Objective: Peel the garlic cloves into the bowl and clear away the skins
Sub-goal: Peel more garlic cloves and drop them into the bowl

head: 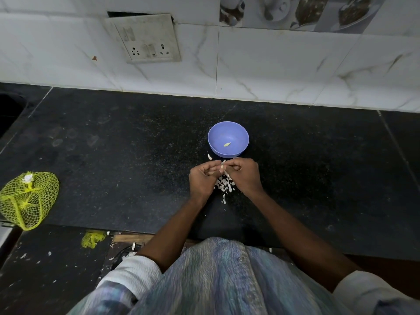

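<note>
Currently I'm mid-peel: my left hand [203, 178] and right hand [244, 175] pinch a garlic clove [222, 166]; next, strip its skin and drop it into the bowl [236, 135].

There is a single view, taken from the person's head with a wide-angle lens. It looks steeply down and forward over the black counter [113, 155], close enough that the person's torso and both forearms fill the bottom of the frame. The counter's far edge, where it meets the tiled wall [272, 64], runs across the upper part of the picture and the counter's near edge across the lower part. Straight lines bow towards the margins.
</note>
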